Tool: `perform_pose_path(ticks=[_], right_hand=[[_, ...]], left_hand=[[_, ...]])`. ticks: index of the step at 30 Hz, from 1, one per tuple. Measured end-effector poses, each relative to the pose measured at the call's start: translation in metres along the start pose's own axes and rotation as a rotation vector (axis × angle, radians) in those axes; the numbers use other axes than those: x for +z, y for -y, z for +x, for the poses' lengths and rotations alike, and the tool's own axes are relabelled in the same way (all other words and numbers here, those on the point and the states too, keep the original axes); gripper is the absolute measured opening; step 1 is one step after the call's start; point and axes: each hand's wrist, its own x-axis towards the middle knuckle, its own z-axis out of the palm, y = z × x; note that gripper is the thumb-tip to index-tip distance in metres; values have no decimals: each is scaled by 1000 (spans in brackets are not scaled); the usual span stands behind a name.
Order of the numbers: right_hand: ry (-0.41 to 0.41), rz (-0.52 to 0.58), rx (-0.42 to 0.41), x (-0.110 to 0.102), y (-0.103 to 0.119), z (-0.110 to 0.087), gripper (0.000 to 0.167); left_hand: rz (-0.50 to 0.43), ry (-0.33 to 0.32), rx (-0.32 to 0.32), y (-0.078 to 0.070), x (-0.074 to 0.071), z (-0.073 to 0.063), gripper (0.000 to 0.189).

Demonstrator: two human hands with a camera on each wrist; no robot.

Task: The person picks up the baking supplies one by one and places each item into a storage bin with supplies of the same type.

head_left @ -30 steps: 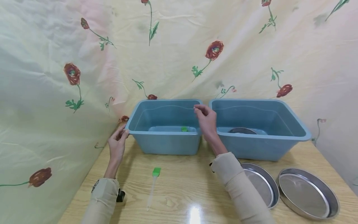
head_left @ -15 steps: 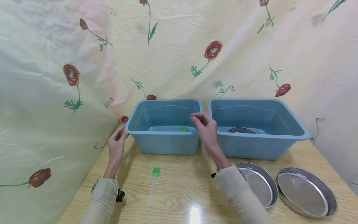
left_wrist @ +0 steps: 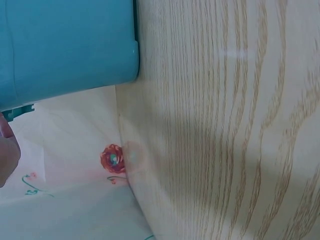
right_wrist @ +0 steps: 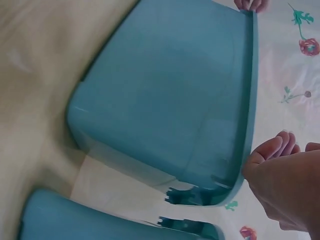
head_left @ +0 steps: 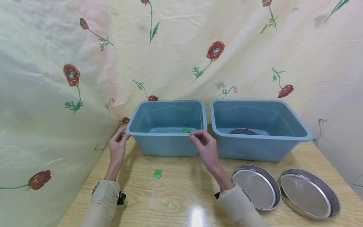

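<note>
A blue plastic tub [head_left: 167, 145] stands on the left; in the head view a small green thing [head_left: 185, 130] shows inside it. My left hand [head_left: 117, 146] pinches the tub's rim at its left front corner. At the right end of the front rim is my right hand [head_left: 205, 146], thumb and fingers curled together, tips overlapping the rim in the head view. From the right wrist, the curled fingers [right_wrist: 285, 145] show just over the rim edge. Nothing appears between them. Only a bit of the left hand [left_wrist: 7, 155] shows in its own wrist view.
A second blue tub [head_left: 255, 146] stands close on the right, with a metal pan [head_left: 244, 131] partly visible inside. Two round metal pans [head_left: 256, 189] lie in front of it. A green-headed silicone brush [head_left: 158, 173] lies on the wooden table [head_left: 181, 176]. Floral cloth [head_left: 175, 56] hangs behind.
My right hand has come from the left tub's far right rim forward, over the tub, to its front rim. The left hand stays at the corner.
</note>
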Motion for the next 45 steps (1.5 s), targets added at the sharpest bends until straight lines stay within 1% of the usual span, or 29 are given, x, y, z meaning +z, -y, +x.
perform_pose_path(ticks=[7,13,20,24,28,30,33,37,42,45], right_hand=[[2,-24,60,-1,-12,-10,12],[38,-47,87,-2,-22,-20,13],[64,-79,136,-2,-37,-28,11],[89,-94,169,1,-46,-30,9],[95,-111,215,3,-53,-32,8],[94,-129,235,4,-55,-32,9],[103,-165,259,5,-58,-33,9],[122,-206,256,6,-62,-32,8],[165,-232,239,9,-64,-33,8],[199,-247,245,12,-65,-33,10]], left_hand=[[9,-1,3,-1,0,0,35],[11,-5,-3,2,-1,0,35],[15,-5,-15,2,-1,-1,36],[17,-4,-14,1,-1,-2,36],[18,1,-19,1,-1,-2,36],[22,2,-30,1,-1,-1,36],[19,-3,-19,2,0,0,36],[16,-12,-5,3,1,0,36],[28,-6,-25,0,0,-1,37],[37,0,-31,0,0,-1,38]])
